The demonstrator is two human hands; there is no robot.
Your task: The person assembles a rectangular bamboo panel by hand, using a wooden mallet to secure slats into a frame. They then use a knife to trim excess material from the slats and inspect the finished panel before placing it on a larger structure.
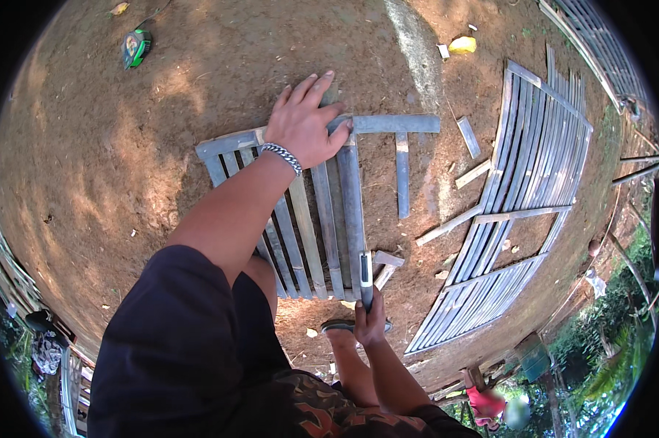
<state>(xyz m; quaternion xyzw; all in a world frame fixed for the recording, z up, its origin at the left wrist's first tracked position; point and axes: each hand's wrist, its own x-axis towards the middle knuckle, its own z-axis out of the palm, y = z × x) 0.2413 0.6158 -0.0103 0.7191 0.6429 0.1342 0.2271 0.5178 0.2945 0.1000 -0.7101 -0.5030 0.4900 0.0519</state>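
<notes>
Tape measure (pixel 135 47), green and black, on bare dirt ground (pixel 89 168), well apart from the left hand, up and to its left. Left hand (pixel 304 124): fingers spread apart, palm flat, pressing down on the top corner of a slat panel (pixel 300 226); metal chain bracelet (pixel 283 156) at the wrist. The panel is grey bamboo slats laid side by side under a crossbar (pixel 388 124), lying flat on the ground and running from under the left hand down toward the right hand. Just right of the left hand the crossbar juts past the panel, with one loose slat (pixel 402 175) lying below it, apart from the rest. Right hand (pixel 370 325): fingers closed around the handle of a tool (pixel 365 277), which points up so that its tip rests at the panel's lower right edge; what kind of tool cannot be told. A foot in a sandal (pixel 344 327) sits touching the right hand's left side. Short wood offcuts (pixel 386 264) lie just right of the tool. Further right, scattered short slats (pixel 472 174), then a larger finished slat panel (pixel 519 219) flat on the ground, well apart from both hands. A yellow scrap (pixel 462 45) lies above it. At the lower right rim, another person in a red top (pixel 485 404), blurred.
</notes>
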